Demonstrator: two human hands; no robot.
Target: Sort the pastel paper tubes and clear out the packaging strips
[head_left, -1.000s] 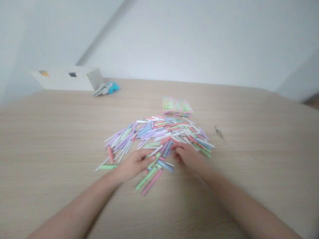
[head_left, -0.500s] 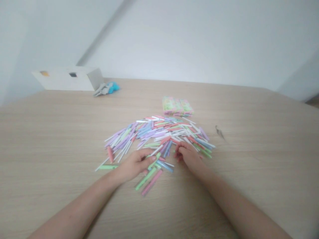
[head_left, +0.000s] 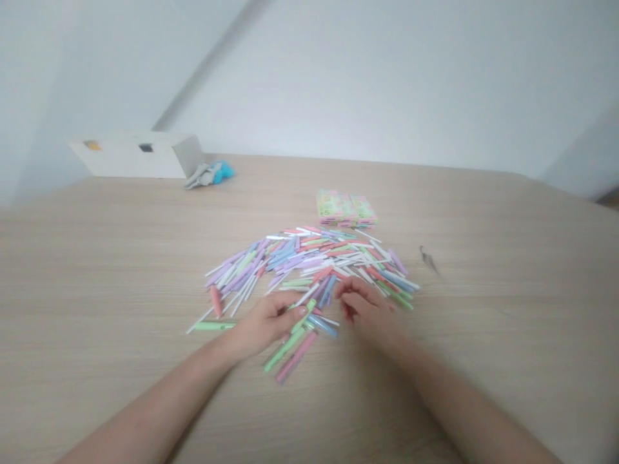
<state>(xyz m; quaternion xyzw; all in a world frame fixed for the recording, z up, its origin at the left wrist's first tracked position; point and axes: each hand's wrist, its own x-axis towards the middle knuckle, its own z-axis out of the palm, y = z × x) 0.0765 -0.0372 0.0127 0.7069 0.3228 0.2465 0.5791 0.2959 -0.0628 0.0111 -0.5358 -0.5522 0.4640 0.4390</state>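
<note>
- Green stick [head_left: 311, 304], one: at the left hand's thumb and fingertips, slanting away toward the gap between the hands.
- Left hand [head_left: 271, 322], bare: grasping the green stick, thumb uppermost; other sticks crowd its fingertips, and blur hides which of them it also grips.
- Right hand [head_left: 370, 316], bare: fingers curled inward, just beside the near edge of the heap; cannot tell whether anything is held.
- Blue piece [head_left: 323, 325], one: between the two hands, nearer the left fingertips.
- Long green piece [head_left: 280, 353] and pink piece [head_left: 296, 357]: side by side, slanting, on the near side of the left fingertips.
- Heap of sticks [head_left: 309, 258], white, purple, blue, green and coral: a loose arc beyond both hands, its ends curving round to either side.
- Coral piece [head_left: 215, 301], short: left of the left hand, at the arc's end.
- Green piece [head_left: 207, 326], lying flat: beside the left wrist, a white stick crossing its end.
- Stacked packets [head_left: 345, 208], green and pink: beyond the heap, ahead of the right hand.
- Small dark item [head_left: 428, 259], too blurred to identify: right of and beyond the right hand.
- Grey-and-blue crumpled item [head_left: 207, 174]: far beyond the left hand.
- White box [head_left: 138, 158]: just left of that item.
- Wood-grain table [head_left: 120, 270]: beneath all the above.
</note>
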